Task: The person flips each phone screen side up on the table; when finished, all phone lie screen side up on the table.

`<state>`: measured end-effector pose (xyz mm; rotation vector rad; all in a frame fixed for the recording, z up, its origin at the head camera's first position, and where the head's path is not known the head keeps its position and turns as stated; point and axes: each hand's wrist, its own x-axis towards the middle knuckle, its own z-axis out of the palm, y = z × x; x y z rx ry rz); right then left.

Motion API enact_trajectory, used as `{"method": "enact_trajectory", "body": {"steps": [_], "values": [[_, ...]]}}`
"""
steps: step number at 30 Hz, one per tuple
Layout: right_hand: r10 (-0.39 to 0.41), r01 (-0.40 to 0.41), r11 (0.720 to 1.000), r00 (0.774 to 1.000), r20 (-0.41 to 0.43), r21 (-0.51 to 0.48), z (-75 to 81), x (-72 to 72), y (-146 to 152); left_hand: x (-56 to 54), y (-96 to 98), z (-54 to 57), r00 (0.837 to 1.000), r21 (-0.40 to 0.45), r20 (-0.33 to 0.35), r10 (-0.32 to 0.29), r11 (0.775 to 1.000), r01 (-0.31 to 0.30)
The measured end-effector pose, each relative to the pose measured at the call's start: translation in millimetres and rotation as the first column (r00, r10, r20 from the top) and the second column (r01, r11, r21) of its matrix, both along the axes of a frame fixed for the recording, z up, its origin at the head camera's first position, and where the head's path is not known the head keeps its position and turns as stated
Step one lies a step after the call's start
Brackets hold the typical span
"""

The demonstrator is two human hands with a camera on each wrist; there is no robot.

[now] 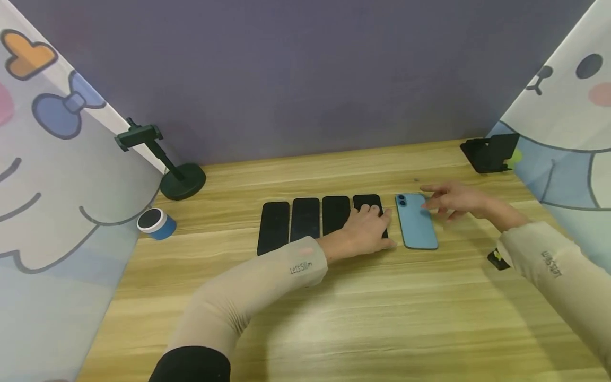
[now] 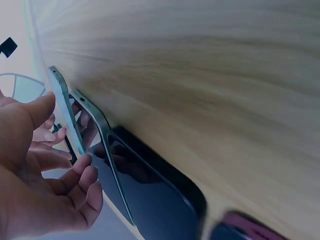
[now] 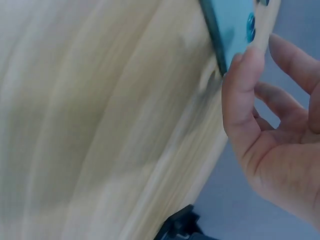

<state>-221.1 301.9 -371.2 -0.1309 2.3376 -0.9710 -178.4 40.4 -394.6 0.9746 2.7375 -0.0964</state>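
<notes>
Several smartphones lie in a row on the wooden table. The rightmost is a light blue phone (image 1: 417,223), back up, its cameras at the top left. Left of it are dark-screened phones, the leftmost phone (image 1: 273,228) fully in sight. My left hand (image 1: 359,232) hovers over or rests on the dark phone (image 1: 366,200) beside the blue one, covering part of it. Its fingers are loosely bent, gripping nothing in the left wrist view. My right hand (image 1: 455,201) is at the blue phone's upper right edge, thumb by that edge in the right wrist view; contact is unclear.
A dark green stand (image 1: 183,183) with a round base and a blue-and-white jar (image 1: 157,224) stand at the left. A black folding stand (image 1: 496,153) is at the back right. A small dark item (image 1: 498,260) lies by my right sleeve. A grey panel (image 1: 305,79) closes the back.
</notes>
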Motion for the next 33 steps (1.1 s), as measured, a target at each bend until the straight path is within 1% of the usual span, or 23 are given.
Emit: {"method": "enact_trajectory", "body": {"steps": [3,9,14,18,21,28,30,33], "values": [[0.001,-0.001,1.0,1.0,0.026,0.008,-2.5,-0.1,6.1,-1.1,13.1,-2.4,1.0,-0.015,0.003,0.005,1.0,-0.005],[0.014,-0.013,1.0,0.999,0.052,-0.007,-7.8,-4.3,7.1,-0.5,27.1,-6.5,0.999,-0.033,0.016,0.028,0.999,-0.027],[-0.007,0.01,1.0,0.995,0.101,-0.03,-10.6,-5.4,9.0,-1.6,34.4,-7.7,0.999,-0.068,-0.011,0.032,0.997,-0.033],[-0.024,0.028,0.999,0.993,0.112,-0.033,-11.9,-5.7,11.6,-3.2,38.5,-8.4,0.999,-0.082,-0.026,0.021,0.996,-0.023],[-0.03,0.033,0.999,0.993,0.117,-0.027,-11.9,-7.6,9.8,-2.6,37.1,-7.3,0.999,-0.086,-0.027,0.016,0.996,-0.019],[-0.022,0.025,0.999,0.992,0.124,-0.028,-12.2,-10.4,2.8,0.1,32.1,-4.5,0.997,-0.126,-0.068,-0.019,0.992,0.01],[-0.02,0.023,0.999,0.992,0.127,-0.028,-12.5,-10.7,1.0,0.3,29.8,-4.6,0.997,-0.123,-0.075,-0.023,0.992,0.014],[-0.021,0.025,0.999,0.991,0.13,-0.028,-12.7,-10.8,-1.9,0.4,25.4,-5.4,0.996,-0.101,-0.08,-0.043,0.994,0.035]]}}
